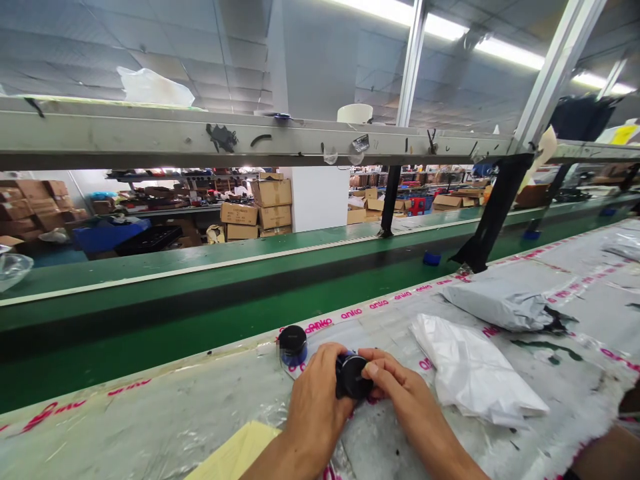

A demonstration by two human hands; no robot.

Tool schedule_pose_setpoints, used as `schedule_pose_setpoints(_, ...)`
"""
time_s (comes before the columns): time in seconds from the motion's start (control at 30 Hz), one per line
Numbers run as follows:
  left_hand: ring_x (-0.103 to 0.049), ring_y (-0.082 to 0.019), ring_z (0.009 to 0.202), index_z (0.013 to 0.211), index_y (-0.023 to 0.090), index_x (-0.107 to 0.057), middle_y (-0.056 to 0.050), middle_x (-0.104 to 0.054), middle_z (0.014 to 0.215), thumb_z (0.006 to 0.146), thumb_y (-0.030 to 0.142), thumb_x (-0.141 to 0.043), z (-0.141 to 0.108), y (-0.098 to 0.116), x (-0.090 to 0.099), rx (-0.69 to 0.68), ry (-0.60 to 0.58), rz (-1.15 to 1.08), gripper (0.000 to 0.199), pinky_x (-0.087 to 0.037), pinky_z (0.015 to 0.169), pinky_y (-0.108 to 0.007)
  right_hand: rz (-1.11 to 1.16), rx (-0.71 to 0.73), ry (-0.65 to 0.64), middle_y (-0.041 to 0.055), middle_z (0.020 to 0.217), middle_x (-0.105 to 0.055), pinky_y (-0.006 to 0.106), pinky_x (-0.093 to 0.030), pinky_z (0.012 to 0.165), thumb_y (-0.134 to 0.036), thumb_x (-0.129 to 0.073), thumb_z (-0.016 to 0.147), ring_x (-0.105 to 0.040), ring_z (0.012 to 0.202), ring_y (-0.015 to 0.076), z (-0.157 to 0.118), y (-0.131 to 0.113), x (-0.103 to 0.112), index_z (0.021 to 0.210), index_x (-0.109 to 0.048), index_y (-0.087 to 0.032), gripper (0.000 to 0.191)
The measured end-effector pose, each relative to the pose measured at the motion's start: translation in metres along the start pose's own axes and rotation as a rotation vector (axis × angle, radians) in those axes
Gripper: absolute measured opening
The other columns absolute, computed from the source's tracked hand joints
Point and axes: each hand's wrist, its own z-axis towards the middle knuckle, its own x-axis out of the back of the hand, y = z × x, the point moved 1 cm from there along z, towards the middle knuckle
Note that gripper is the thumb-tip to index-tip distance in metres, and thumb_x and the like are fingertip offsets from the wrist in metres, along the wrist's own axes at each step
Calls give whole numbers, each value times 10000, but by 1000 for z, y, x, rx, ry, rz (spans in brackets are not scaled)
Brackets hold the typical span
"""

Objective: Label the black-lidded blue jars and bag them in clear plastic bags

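Between my two hands, just above the plastic-covered bench [150,427], is a small round black-and-blue object [356,377] with a flat black face. My left hand [317,393] wraps around its left side. The fingers of my right hand [397,380] press at its right edge, thumb and fingertips close together. A similar piece, a black-topped blue cylinder [293,345], stands on the bench just beyond my left hand. My fingers cover part of the held object, so its exact kind is not clear.
A white plastic bag [475,373] and a grey plastic package [500,303] lie to the right. Yellow paper [240,453] is at the front left. Behind the bench runs a green conveyor belt [200,303] with a blue piece [431,258] on it. A metal shelf beam [165,137] crosses above.
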Motion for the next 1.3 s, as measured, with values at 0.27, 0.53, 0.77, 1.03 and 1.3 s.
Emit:
schedule_pose_setpoints(0.27,-599,-224,1158,1325,315,-526,-16,-574,1329,725,66,-605,-2,0,0,-84,-34,45,655,-488,960,-343,39,14,33,74,1126,-721,343,-529,734,-576,-663,763,-641,837,247,-2,2,1,776,-773,-206,386)
schedule_pose_setpoints(0.53,-639,-273,1042,1104,233,-576,-40,-683,1100,702,250,-730,2,5,8,108,-19,-17,431,-473,859,-369,269,-17,117,101,1179,-720,379,-587,815,-621,-714,769,-662,1111,312,1,6,1,1075,-694,-223,503)
schedule_pose_setpoints(0.77,-648,-281,1036,1191,227,-503,-67,-670,1148,712,372,-732,3,11,9,178,3,-68,550,-472,882,-380,274,68,41,140,1332,-612,430,-514,991,-389,-809,718,-596,1237,295,-2,16,-12,1444,-358,-241,868)
schedule_pose_setpoints(1.03,-545,-279,1282,1434,202,-403,-114,-523,1449,702,206,-646,1,1,7,10,-74,-112,771,-452,1054,-381,232,134,-114,131,1378,-563,493,-392,1129,-320,-780,754,-587,1244,277,1,4,-10,1558,-165,-252,1015)
schedule_pose_setpoints(1.3,-638,-266,1098,1181,245,-590,-57,-670,1219,738,246,-708,7,3,14,-25,9,-132,458,-503,934,-381,182,224,-157,98,1481,-493,494,-333,1165,-301,-748,816,-438,1399,266,9,4,6,1519,-279,-328,846)
